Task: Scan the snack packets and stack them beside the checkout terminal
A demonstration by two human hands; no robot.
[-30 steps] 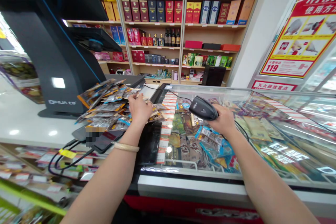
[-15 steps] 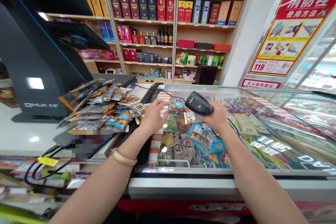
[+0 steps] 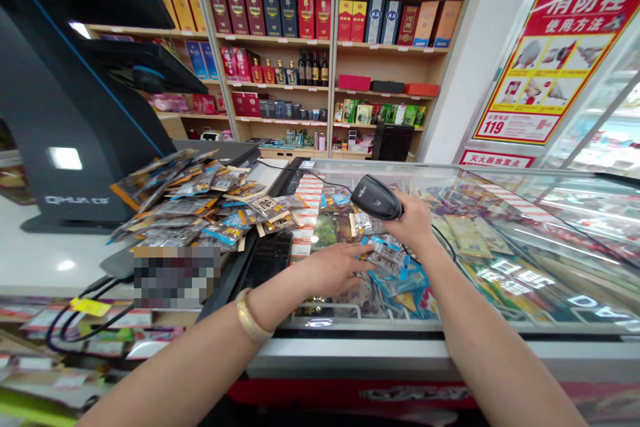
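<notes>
My right hand (image 3: pixel 414 221) is wrapped round a black barcode scanner (image 3: pixel 376 197), held above the glass lid of a chest freezer (image 3: pixel 500 247), its nose aimed left and down. My left hand (image 3: pixel 336 268) reaches across with fingers stretched out, the fingertips touching a small clear snack packet (image 3: pixel 385 257) that lies on the glass under the scanner. A gold bracelet (image 3: pixel 249 315) is on my left wrist. A heap of small snack packets (image 3: pixel 195 203) sits to the left on the counter.
A dark checkout terminal (image 3: pixel 75 127) stands on the white counter at the left, with cables (image 3: pixel 90 320) hanging at the counter's front. Shelves (image 3: pixel 320 47) of boxed goods and bottles fill the back wall. A red fire-hydrant poster (image 3: pixel 555 60) hangs at the right.
My left hand has left the packet heap and swung right and down to the packet under the scanner. The scanner hand has barely moved.
</notes>
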